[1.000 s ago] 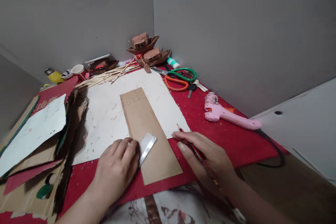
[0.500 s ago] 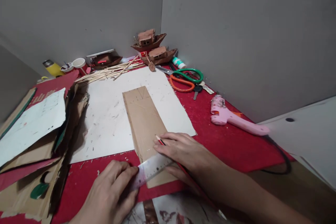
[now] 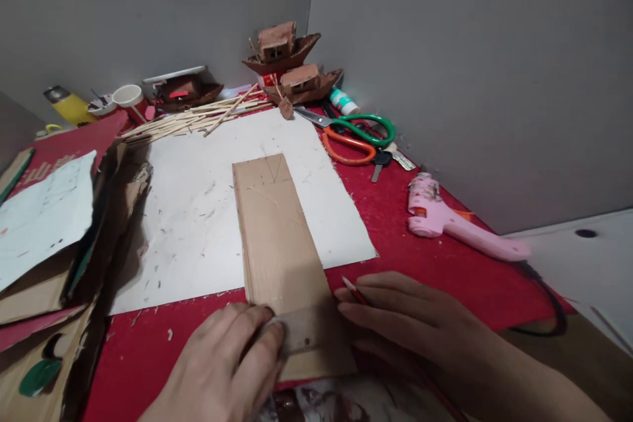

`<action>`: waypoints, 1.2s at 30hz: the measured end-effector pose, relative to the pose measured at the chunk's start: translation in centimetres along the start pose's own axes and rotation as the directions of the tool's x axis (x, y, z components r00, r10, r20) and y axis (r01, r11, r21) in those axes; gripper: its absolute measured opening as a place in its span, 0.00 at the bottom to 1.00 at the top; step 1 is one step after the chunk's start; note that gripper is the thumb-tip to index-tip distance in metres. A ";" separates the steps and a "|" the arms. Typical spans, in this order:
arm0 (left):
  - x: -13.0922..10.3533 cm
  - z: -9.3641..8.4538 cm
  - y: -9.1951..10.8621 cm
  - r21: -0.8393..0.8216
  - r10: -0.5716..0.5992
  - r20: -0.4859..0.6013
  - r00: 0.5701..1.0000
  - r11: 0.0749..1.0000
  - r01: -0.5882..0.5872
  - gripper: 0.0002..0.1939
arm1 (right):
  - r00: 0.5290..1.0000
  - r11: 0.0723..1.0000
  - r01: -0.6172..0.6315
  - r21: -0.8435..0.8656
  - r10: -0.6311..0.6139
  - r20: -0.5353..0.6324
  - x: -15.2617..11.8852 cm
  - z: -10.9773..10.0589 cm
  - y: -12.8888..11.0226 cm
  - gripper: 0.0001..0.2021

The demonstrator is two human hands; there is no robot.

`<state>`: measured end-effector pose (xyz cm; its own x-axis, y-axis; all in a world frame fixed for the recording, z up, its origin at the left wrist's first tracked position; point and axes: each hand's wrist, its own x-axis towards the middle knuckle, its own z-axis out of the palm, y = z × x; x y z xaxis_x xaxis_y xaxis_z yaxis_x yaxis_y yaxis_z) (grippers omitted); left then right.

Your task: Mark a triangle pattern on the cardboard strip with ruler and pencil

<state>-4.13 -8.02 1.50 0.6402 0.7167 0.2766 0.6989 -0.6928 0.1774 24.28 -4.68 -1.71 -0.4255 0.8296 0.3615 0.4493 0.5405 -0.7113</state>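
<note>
A long cardboard strip (image 3: 277,231) lies partly over a white sheet, with pencil lines and a V mark at its far end. Across its near part rests a clear plastic ruler (image 3: 301,333). My left hand (image 3: 222,362) has its fingers closed on the ruler's left end, at the strip's left edge. My right hand (image 3: 410,323) is just off the strip's right edge, its fingers together around a red pencil (image 3: 352,287) whose tip points up and left. The pencil's rear part shows dimly below the hand.
A white sheet (image 3: 188,211) covers the red table. Cardboard pieces (image 3: 44,277) are stacked at left. Thin sticks (image 3: 198,115), model boats (image 3: 281,53) and cups (image 3: 129,102) stand at the back. Scissors (image 3: 351,138), keys (image 3: 395,157) and a pink glue gun (image 3: 459,227) lie at right.
My right hand with the pencil has come off the ruler and strip to the right. The ruler now lies flatter across the strip, my left hand still on its end. The view has shifted slightly.
</note>
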 end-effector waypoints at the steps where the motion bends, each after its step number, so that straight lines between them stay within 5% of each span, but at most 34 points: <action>1: -0.4 -0.2 -0.1 0.016 0.003 0.013 1.000 1.000 -0.003 0.12 | 0.996 0.999 0.050 -0.005 -0.049 0.071 -0.3 -0.1 0.1 0.17; 3: -0.7 -0.7 -0.3 0.025 0.009 0.027 1.000 1.000 -0.009 0.11 | 0.977 0.991 0.132 -0.014 -0.127 0.172 -0.7 -0.3 0.6 0.23; 9: -0.8 -0.2 -1.0 0.026 -0.001 -0.022 1.000 1.000 0.001 0.10 | 0.971 0.978 0.202 -0.054 -0.193 0.142 -1.0 0.4 2.3 0.21; 17: -2.0 1.1 -1.0 -0.014 -0.071 0.011 0.997 0.997 0.072 0.15 | 0.976 0.980 0.179 -0.090 -0.166 0.141 -0.8 1.1 2.6 0.22; 36: -2.4 2.2 -1.9 0.029 0.051 0.014 0.999 0.998 -0.052 0.20 | 0.978 0.989 0.112 -0.099 -0.092 0.188 -0.9 0.9 2.7 0.25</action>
<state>-6.28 -8.22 -1.61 0.6797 0.6811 0.2723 0.6739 -0.7264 0.1349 25.18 -4.11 -4.54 -0.6052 0.7349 0.3060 0.4743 0.6415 -0.6029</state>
